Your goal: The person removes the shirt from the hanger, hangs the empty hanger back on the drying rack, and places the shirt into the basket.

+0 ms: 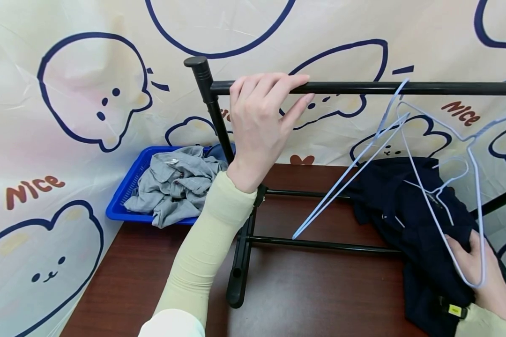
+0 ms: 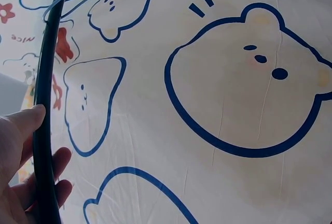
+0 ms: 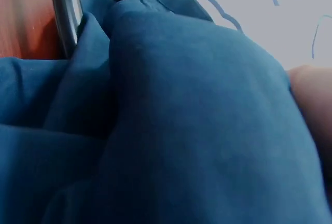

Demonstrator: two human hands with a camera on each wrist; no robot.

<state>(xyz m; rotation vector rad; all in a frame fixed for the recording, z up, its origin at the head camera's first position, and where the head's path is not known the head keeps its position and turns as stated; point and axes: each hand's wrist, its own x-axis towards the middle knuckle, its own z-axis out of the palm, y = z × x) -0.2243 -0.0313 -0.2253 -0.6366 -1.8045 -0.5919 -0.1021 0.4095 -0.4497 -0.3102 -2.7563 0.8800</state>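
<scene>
My left hand (image 1: 259, 114) grips the top rail (image 1: 354, 88) of a black metal rack near its left post. In the left wrist view the thumb (image 2: 26, 120) lies on one side of the rail (image 2: 44, 79) and fingertips show on the other. At the lower right, my right hand (image 1: 482, 276) holds a dark navy garment (image 1: 426, 262), its fingers partly hidden in the cloth. A pale hanger (image 1: 449, 182) shows at the garment's upper part. The cloth (image 3: 197, 105) fills most of the right wrist view.
Light blue wire hangers (image 1: 346, 180) hang from the rail, one overlapping the right hand in the head view. A blue basket (image 1: 124, 201) with grey clothing (image 1: 181, 182) stands left behind the rack on the brown table (image 1: 320, 290). A lower bar (image 1: 320, 243) crosses near the tabletop.
</scene>
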